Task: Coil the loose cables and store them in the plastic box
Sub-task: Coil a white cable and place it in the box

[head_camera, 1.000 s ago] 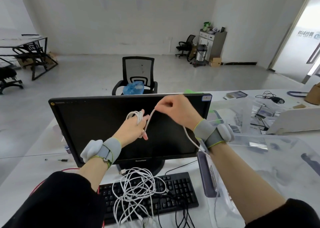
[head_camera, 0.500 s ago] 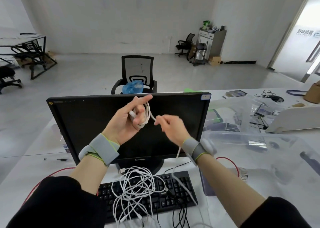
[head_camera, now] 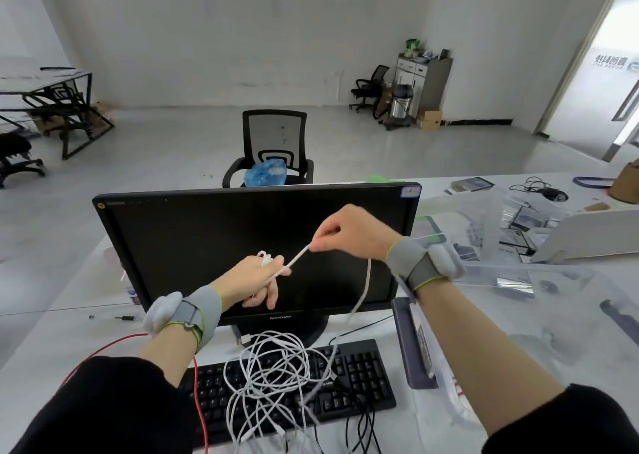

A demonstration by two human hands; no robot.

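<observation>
Plainly mid-coil: a white cable (head_camera: pixel 299 258) runs taut between both hands in front of the dark monitor (head_camera: pixel 256 246). The left hand (head_camera: pixel 254 280) holds a few finished loops wound round its fingers, curled about them. The right hand (head_camera: pixel 349 232) pinches the running length between thumb and fingertips, raised to the upper right; the slack drops from it to the tangle of white cables (head_camera: pixel 273 374) lying across the keyboard (head_camera: pixel 359 377).

Judgement: early in the task. One cable is partly wound and the heap is not yet sorted. The next move calls for carrying the pinched length round the left fingers for another turn, feeding slack freely so the tail does not drag the tangle up.

The clear plastic box (head_camera: pixel 518 280) sits on the right of the white desk (head_camera: pixel 41 329), near the right wrist. I cannot tell whether anything lies inside.

A red wire (head_camera: pixel 114 343) crosses the left of the desk. Papers and a black cord lie at far right.

Behind the desk: an office chair (head_camera: pixel 273 142) bearing a blue bag (head_camera: pixel 265 173), grey floor, and a cabinet in the far corner.
</observation>
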